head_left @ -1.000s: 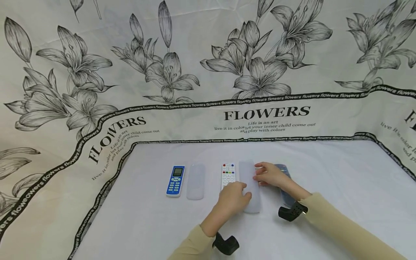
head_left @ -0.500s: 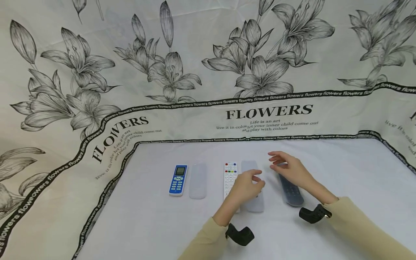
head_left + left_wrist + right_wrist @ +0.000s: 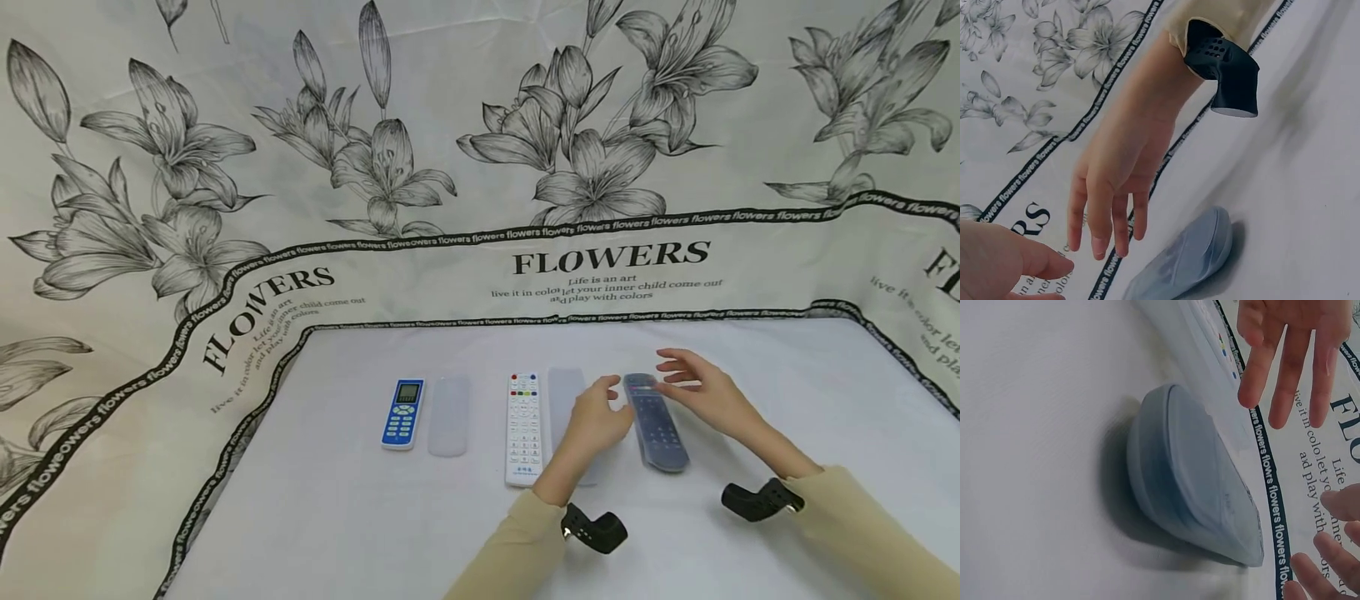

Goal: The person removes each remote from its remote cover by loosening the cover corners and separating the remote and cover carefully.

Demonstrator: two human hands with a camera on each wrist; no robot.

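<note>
A dark remote control [image 3: 657,429] in a translucent cover lies on the white cloth, between my two hands in the head view. My left hand [image 3: 597,422] hovers at its left with fingers slightly bent and nothing held. To its upper right hangs my right hand [image 3: 708,392], fingers loosely extended and grasping nothing. Both wrist views show the covered remote [image 3: 1194,469] below the hands with a gap. Left of it lie a white remote control [image 3: 523,433] and a flat translucent cover [image 3: 566,392], the cover partly hidden behind my left hand and wrist.
Farther left lie a blue remote control [image 3: 402,415] and a second translucent cover [image 3: 448,417], side by side. The white tabletop [image 3: 337,517] ends at the back against a flower-printed cloth [image 3: 420,283]. Black cameras sit on both wrists.
Both hands have moved right, off the translucent cover beside the white remote, toward the dark covered remote. The white remote and the dark one now show fully or nearly so.
</note>
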